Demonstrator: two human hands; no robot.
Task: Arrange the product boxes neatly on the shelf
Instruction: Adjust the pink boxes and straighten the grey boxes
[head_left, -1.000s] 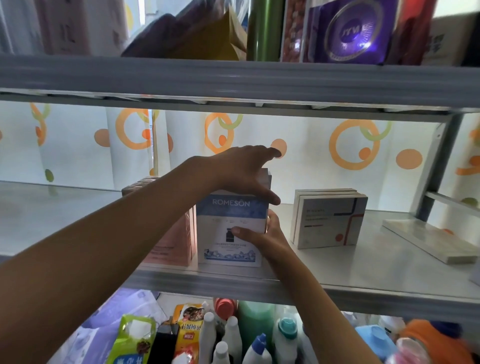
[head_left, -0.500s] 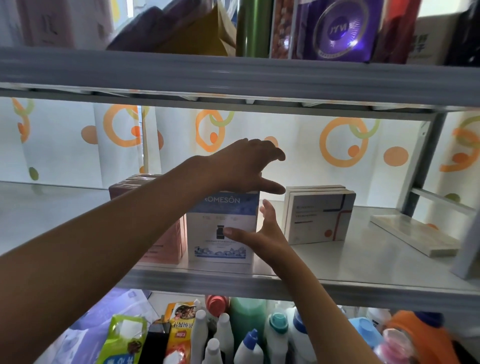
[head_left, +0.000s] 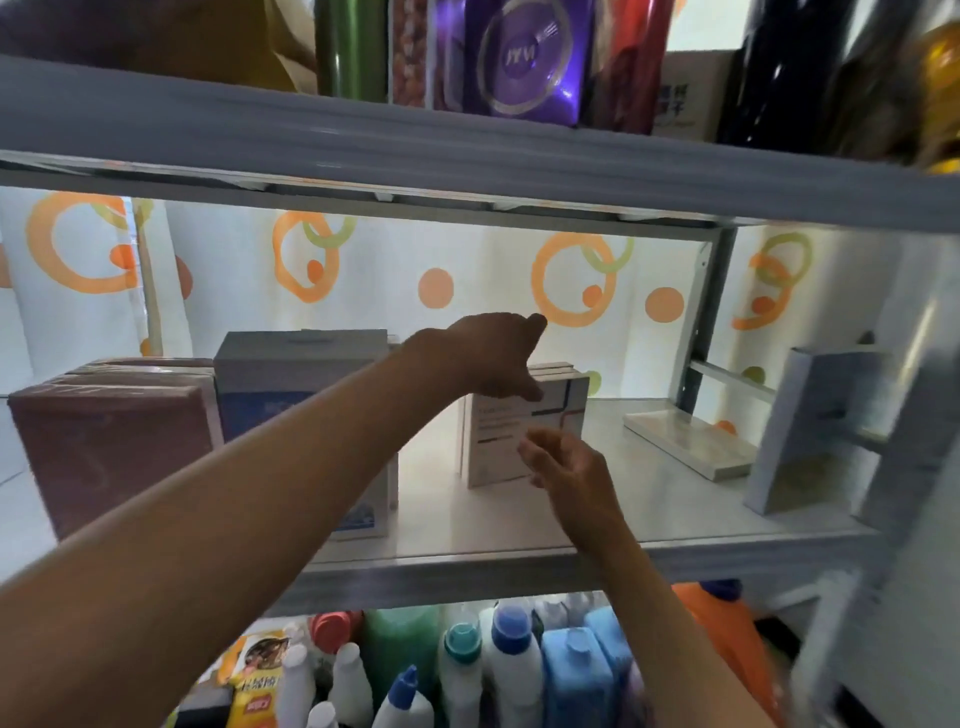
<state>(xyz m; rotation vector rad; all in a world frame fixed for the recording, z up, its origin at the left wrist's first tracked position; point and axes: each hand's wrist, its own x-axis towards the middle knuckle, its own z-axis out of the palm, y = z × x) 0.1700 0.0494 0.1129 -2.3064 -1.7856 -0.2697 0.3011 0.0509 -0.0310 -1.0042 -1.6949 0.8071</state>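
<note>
On the middle shelf (head_left: 670, 509) stand a pink box (head_left: 104, 447) at the left, a blue-and-white box (head_left: 296, 374) beside it, and a set of thin white boxes (head_left: 493, 457) upright in the centre. My left hand (head_left: 493, 358) reaches over the top of the white boxes with fingers straight and thumb down by their front face. My right hand (head_left: 566, 467) hovers at their lower front corner, fingers loosely spread. Neither hand plainly grips anything. My left forearm hides much of the blue-and-white box.
A flat pale box (head_left: 685, 441) lies at the back right, and a tall grey-white box (head_left: 810, 431) stands near the right post. The upper shelf (head_left: 467, 150) carries packed goods close overhead. Bottles (head_left: 509, 665) fill the shelf below.
Both hands left the blue-and-white box and moved right to the thin white boxes. The view shifted right, bringing the tall grey-white box into sight.
</note>
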